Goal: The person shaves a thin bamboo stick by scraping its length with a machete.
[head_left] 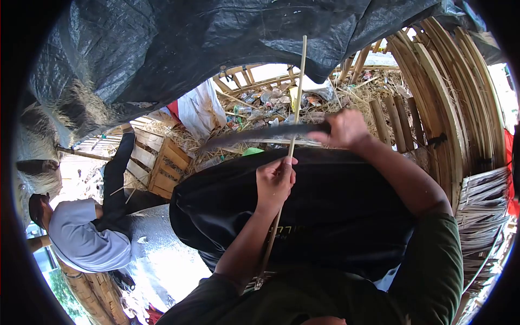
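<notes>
My left hand [274, 187] is closed around a long, thin bamboo stick [301, 73]. The stick stands at a slight tilt, its far end up near the dark tarp and its lower part running down past my forearm. In my right hand [346, 129] is a machete [252, 135], its dark blade slightly blurred and pointing left. The blade crosses the stick a little above my left fingers; I cannot tell whether they touch. Dark cloth [325, 189] covers my lap under both hands.
A dark tarp [216, 32] hangs overhead. Bundled bamboo slats [444, 97] stand at the right, above a stack of thin strips [482, 211]. A wooden crate [168, 168] and scattered litter [271, 105] lie ahead. Another person [89, 233] sits at the left.
</notes>
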Tool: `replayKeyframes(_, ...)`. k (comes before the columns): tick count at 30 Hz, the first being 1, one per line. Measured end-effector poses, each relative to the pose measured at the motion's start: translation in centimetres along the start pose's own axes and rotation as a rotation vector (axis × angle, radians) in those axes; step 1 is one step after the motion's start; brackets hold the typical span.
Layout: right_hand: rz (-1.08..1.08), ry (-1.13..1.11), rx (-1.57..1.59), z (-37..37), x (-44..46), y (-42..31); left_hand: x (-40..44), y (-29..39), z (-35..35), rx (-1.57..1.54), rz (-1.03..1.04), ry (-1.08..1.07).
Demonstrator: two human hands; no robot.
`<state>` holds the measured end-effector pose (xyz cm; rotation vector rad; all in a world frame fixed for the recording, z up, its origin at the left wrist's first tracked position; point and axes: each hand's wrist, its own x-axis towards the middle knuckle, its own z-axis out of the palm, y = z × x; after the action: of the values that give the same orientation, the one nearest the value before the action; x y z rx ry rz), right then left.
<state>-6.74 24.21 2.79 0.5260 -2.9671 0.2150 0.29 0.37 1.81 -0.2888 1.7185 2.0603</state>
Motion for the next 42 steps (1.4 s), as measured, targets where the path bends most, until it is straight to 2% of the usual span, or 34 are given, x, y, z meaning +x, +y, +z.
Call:
replayKeyframes(2,-0.034,0.355,-0.338,2.5,0.4,3.5,-0.6,-1.0,0.4,0.036,0.011,-0.032)
replayKeyframes(4,-0.020,0.428,-0.402,2.5,0.4,4.7,-1.1,-0.6,0.9,0.062,0.003,-0.056)
replayKeyframes(5,0.007,0.323,-0.295,2.4,0.1,5.3,-1.3,-0.1,1.1,0.067,-0.011,-0.061)
replayKeyframes(7,0.267,-0.177,0.128,-1.3,0.4,2.4,-1.2,0.3,1.4,0.046,-0.033,-0.060)
replayKeyframes(10,-0.131,-0.020,0.102,0.0,-1.0,-0.8,-1.1,0.4,1.2,0.015,-0.048,-0.035)
replayKeyframes(11,-0.091,-0.126,0.106,-0.2,-0.9,-0.7,-1.2,0.3,1.0,0.041,-0.037,-0.026)
replayKeyframes(15,-0.093,-0.193,0.043,1.0,0.2,0.8,-0.1,-0.4,0.7,0.090,-0.029,-0.002)
replayKeyframes(18,-0.066,-0.193,-0.015,1.6,0.5,1.6,0.2,-0.6,0.7,0.090,-0.017,-0.007)
replayKeyframes(21,-0.079,-0.082,-0.007,1.6,0.4,1.9,0.6,-0.3,1.1,0.093,-0.024,-0.009)
replayKeyframes(24,0.016,-0.067,-0.017,1.0,0.7,2.9,0.4,0.1,1.1,0.077,-0.030,-0.003)
replayKeyframes(28,0.000,0.021,-0.015,0.6,0.8,2.5,0.2,0.2,1.0,0.067,-0.017,-0.004)
replayKeyframes(32,-0.063,-0.043,0.069,-0.4,0.2,0.4,-0.5,0.4,0.8,0.063,-0.016,-0.009)
replayKeyframes(36,-0.097,-0.195,-0.031,-0.6,0.4,-0.5,-0.5,-0.1,1.0,0.058,-0.013,-0.017)
replayKeyframes(37,-0.093,-0.142,-0.024,-0.1,0.6,0.7,-0.5,-0.1,1.0,0.060,-0.014,-0.022)
replayKeyframes(40,0.069,-0.197,0.033,-0.2,1.1,2.3,-0.2,0.0,1.1,0.055,-0.010,-0.030)
replayKeyframes(41,0.028,-0.083,-0.014,0.6,0.7,2.3,-0.1,-0.1,1.1,0.050,-0.007,-0.026)
replayKeyframes(42,0.020,-0.103,-0.024,0.4,0.4,1.7,-0.1,-0.2,1.2,0.041,-0.005,-0.022)
